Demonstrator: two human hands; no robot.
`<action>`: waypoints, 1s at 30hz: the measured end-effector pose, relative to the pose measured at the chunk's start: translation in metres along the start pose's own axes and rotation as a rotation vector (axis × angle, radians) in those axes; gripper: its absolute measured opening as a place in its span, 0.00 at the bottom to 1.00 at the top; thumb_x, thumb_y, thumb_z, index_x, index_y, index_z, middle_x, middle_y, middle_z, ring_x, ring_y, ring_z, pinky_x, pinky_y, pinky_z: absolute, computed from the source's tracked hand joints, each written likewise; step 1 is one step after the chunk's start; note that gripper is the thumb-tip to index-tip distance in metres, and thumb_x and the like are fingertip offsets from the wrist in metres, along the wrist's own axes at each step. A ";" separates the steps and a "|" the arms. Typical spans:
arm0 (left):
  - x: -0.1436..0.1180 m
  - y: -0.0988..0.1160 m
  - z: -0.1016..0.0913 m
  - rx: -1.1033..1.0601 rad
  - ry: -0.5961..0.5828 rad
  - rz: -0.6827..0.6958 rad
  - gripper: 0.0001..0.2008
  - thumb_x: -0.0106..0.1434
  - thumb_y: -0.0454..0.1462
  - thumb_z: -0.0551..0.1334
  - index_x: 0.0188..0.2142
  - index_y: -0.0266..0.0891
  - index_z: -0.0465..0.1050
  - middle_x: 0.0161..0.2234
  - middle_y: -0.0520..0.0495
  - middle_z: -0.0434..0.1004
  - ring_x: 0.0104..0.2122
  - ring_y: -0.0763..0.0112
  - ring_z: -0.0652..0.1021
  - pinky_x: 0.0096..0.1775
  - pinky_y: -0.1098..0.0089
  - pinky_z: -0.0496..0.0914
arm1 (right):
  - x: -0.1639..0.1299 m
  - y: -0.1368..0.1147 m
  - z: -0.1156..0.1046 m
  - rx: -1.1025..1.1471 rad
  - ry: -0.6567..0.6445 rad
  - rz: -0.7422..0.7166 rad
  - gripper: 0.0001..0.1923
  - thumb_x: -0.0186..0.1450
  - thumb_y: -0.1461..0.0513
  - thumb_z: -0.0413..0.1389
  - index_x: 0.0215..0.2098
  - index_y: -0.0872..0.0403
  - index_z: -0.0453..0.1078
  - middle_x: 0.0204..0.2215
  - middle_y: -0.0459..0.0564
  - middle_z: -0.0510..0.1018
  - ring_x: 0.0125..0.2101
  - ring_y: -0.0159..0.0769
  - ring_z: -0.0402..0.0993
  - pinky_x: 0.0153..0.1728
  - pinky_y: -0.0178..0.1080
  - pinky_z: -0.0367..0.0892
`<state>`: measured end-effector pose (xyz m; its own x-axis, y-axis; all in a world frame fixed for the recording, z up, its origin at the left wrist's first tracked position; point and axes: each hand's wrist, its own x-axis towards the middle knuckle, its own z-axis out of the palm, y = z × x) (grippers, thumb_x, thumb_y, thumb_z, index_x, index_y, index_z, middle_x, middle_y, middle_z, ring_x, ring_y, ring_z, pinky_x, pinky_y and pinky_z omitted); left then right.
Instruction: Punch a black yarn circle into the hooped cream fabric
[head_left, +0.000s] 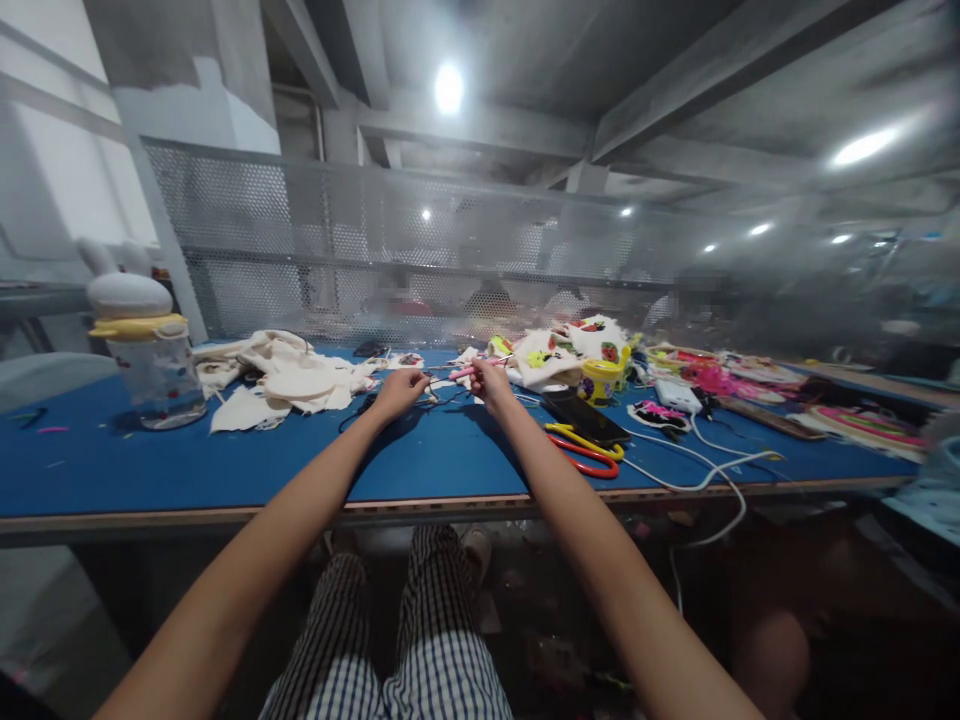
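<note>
Above the middle of the blue table (442, 450), my two hands are close together. My right hand (492, 386) is closed around a slim tool with a pink handle (461, 373); its exact kind is too small to tell. A thin shaft seems to run from it toward the left. My left hand (400, 394) is closed in a pinch, and what its fingers hold is too small to make out. Dark yarn (442, 401) hangs and lies on the table between and below the hands.
Cream fabric (300, 375) is piled left, beside a rabbit-eared water bottle (154, 360). On the right are patterned fabric (562, 350), a yellow cup (600, 383), a phone (585, 417), red-and-yellow-handled scissors (592, 462) and a white cable (705, 483). A perforated metal screen (360, 240) stands behind.
</note>
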<state>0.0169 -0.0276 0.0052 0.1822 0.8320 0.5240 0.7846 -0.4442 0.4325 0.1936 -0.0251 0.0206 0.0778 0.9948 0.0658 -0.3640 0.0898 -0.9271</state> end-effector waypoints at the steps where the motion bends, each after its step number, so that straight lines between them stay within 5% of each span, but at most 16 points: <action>1: -0.001 0.001 -0.001 0.045 -0.003 -0.007 0.12 0.62 0.38 0.55 0.30 0.34 0.76 0.32 0.45 0.79 0.34 0.67 0.75 0.36 0.71 0.64 | 0.000 0.000 0.000 0.003 0.008 0.003 0.14 0.64 0.66 0.49 0.20 0.58 0.63 0.08 0.38 0.62 0.08 0.19 0.51 0.10 0.24 0.47; 14: -0.008 0.002 -0.011 0.391 -0.061 -0.151 0.14 0.66 0.38 0.51 0.40 0.35 0.74 0.42 0.38 0.78 0.43 0.60 0.76 0.42 0.68 0.67 | 0.003 -0.002 -0.001 0.045 0.086 0.001 0.11 0.59 0.69 0.49 0.19 0.56 0.61 0.08 0.38 0.60 0.09 0.20 0.52 0.09 0.24 0.47; 30: -0.009 -0.002 -0.019 0.398 0.012 -0.420 0.17 0.65 0.36 0.48 0.41 0.34 0.75 0.44 0.35 0.78 0.45 0.54 0.77 0.41 0.64 0.70 | 0.001 -0.004 -0.002 0.097 0.109 0.001 0.11 0.58 0.69 0.47 0.18 0.56 0.59 0.07 0.38 0.60 0.09 0.20 0.52 0.11 0.23 0.48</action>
<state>0.0026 -0.0401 0.0137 -0.1982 0.9050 0.3764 0.9511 0.0848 0.2970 0.1967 -0.0249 0.0234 0.1755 0.9843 0.0199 -0.4515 0.0984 -0.8868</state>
